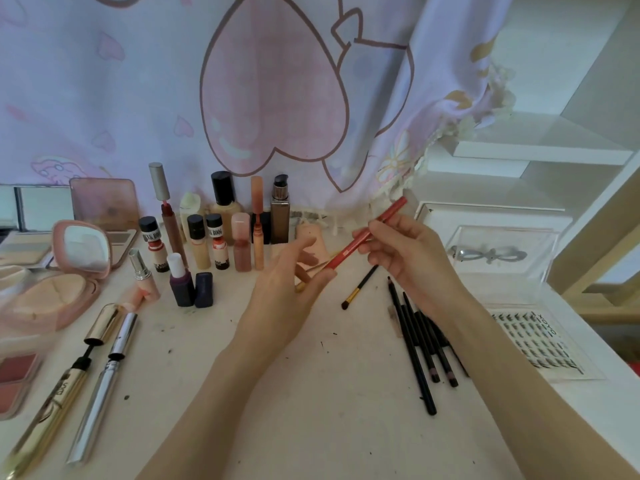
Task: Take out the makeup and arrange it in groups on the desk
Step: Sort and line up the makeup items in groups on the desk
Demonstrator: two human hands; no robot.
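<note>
Red pencil (pixel 363 239) held tilted above the desk (pixel 311 393) — right hand (pixel 408 258) pinches its middle, left hand (pixel 291 289) pinches the lower end. Black pencils (pixel 422 344) lie grouped on the desk under the right wrist — bottles (pixel 214 237) stand at back left.

Two small black-capped bottles (pixel 152 244) (pixel 217 241), left of and beyond the left hand (pixel 287 292), carried white labels with bold black lettering; only "BOOG" was plainly legible, preceded by letters cut off at the curve. The lash tray (pixel 540 341), right of the right hand (pixel 408 258), bore "XOXO" along its edge. Print on the red pencil (pixel 363 237) and the gold mascara tube (pixel 55 396) was too small or blurred to read.
</note>
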